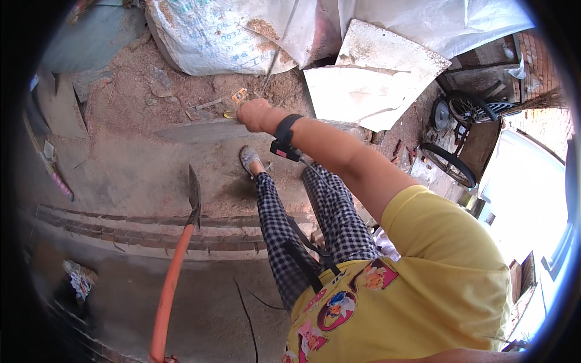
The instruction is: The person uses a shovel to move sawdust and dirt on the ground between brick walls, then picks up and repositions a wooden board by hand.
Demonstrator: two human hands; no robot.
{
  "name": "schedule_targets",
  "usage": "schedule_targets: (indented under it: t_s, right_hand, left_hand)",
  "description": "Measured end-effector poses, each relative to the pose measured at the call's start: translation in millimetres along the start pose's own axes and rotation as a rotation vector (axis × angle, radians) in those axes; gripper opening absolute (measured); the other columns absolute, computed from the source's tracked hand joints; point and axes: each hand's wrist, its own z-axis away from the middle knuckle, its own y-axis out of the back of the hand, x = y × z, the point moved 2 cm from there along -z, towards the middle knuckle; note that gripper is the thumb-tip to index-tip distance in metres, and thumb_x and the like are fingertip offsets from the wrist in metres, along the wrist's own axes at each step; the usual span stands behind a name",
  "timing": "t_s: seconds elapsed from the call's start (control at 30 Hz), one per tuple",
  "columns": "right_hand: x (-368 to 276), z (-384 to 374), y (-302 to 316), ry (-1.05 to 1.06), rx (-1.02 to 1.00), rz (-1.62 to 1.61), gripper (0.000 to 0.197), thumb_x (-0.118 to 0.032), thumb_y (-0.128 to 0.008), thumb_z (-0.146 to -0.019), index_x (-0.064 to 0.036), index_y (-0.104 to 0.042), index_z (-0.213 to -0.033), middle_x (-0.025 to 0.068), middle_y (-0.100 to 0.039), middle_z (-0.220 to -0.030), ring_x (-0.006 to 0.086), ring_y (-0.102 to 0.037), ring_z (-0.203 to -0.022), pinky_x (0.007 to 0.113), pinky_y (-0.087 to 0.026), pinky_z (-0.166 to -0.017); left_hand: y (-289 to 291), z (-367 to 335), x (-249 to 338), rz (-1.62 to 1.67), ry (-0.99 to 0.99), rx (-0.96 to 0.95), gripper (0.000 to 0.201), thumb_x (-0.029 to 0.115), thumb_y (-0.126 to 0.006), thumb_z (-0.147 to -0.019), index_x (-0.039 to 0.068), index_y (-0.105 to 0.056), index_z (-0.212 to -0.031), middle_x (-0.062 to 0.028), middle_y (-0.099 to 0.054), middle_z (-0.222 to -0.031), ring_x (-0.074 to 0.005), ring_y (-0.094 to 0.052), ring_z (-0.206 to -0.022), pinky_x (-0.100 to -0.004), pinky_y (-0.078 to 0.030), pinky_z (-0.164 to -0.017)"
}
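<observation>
My right arm reaches across to the littered dirt, and my right hand [254, 115] is closed low over it. A small yellow thing [229, 115] shows at its fingertips, too little to name. An orange-and-white scrap [239, 95] lies just beyond. Round my right wrist sits a black strap [287, 128] with a small box. At the lower edge only a sliver of my left hand [172, 359] shows, closed at the orange handle of a shovel [172, 284]. The shovel's dark metal blade [193, 189], turned nearly edge-on, points away over the concrete.
A stuffed white woven sack [224, 42] and pale broken boards [369, 78] border the dirt at the far side. To the right is a wheeled cart [463, 136]. A brick-edged step [139, 233] crosses the ground; a black cable [247, 314] lies below it.
</observation>
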Motion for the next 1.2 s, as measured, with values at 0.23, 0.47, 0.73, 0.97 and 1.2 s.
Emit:
schedule_targets:
  t_s: [0.23,0.47,0.73,0.97,1.2]
  right_hand:
    - [54.4,-22.7,16.4,-0.131,0.052,0.031,0.018,-0.022,-0.056,-0.068,-0.0073,-0.062,-0.078,0.0134,-0.060,-0.079,0.0305,-0.058,-0.079,0.039,-0.047,-0.067]
    - [78.6,-39.4,82.8,-0.082,0.198,0.217,0.021,-0.024,-0.060,-0.068,-0.0071,-0.061,-0.080,0.0133,-0.060,-0.079,0.0306,-0.057,-0.078,0.039,-0.046,-0.068]
    - [98.8,-58.4,89.7,-0.193,0.266,0.255,0.020,-0.016,-0.055,-0.073,-0.0078,-0.062,-0.090,0.0108,-0.058,-0.093,0.0270,-0.055,-0.090,0.037,-0.046,-0.074]
    - [123.8,6.7,91.4,-0.242,0.539,0.019,0.047,-0.020,-0.057,-0.074,-0.0066,-0.041,-0.116,0.0131,-0.046,-0.109,0.0281,-0.044,-0.105,0.038,-0.035,-0.090]
    - [283.5,180.0,29.5,-0.613,0.158,0.158,0.033,-0.011,-0.049,-0.076,-0.0076,-0.049,-0.108,0.0098,-0.049,-0.110,0.0261,-0.043,-0.106,0.038,-0.034,-0.089]
  left_hand:
    - [15.4,-9.8,-14.4,0.110,0.115,0.089,0.026,0.031,-0.047,-0.083,0.006,-0.051,-0.076,0.0030,-0.033,-0.055,-0.0082,-0.030,-0.046,-0.0201,-0.024,-0.041]
    - [17.5,-19.8,-30.6,0.042,0.103,0.068,0.027,0.032,-0.046,-0.083,0.005,-0.052,-0.080,0.0019,-0.036,-0.059,-0.0098,-0.035,-0.050,-0.0217,-0.028,-0.043]
    - [-2.3,-14.0,-33.0,0.027,0.077,0.036,0.027,0.031,-0.046,-0.083,0.005,-0.052,-0.080,0.0011,-0.036,-0.060,-0.0111,-0.036,-0.052,-0.0228,-0.029,-0.045]
    - [-39.0,9.6,-41.6,0.033,0.072,-0.057,0.026,0.031,-0.045,-0.083,0.005,-0.051,-0.079,0.0004,-0.037,-0.061,-0.0121,-0.037,-0.054,-0.0238,-0.030,-0.046]
    - [-79.6,52.4,-42.7,0.050,0.025,-0.157,0.026,0.030,-0.045,-0.083,0.005,-0.051,-0.079,-0.0003,-0.038,-0.062,-0.0131,-0.038,-0.055,-0.0247,-0.031,-0.047]
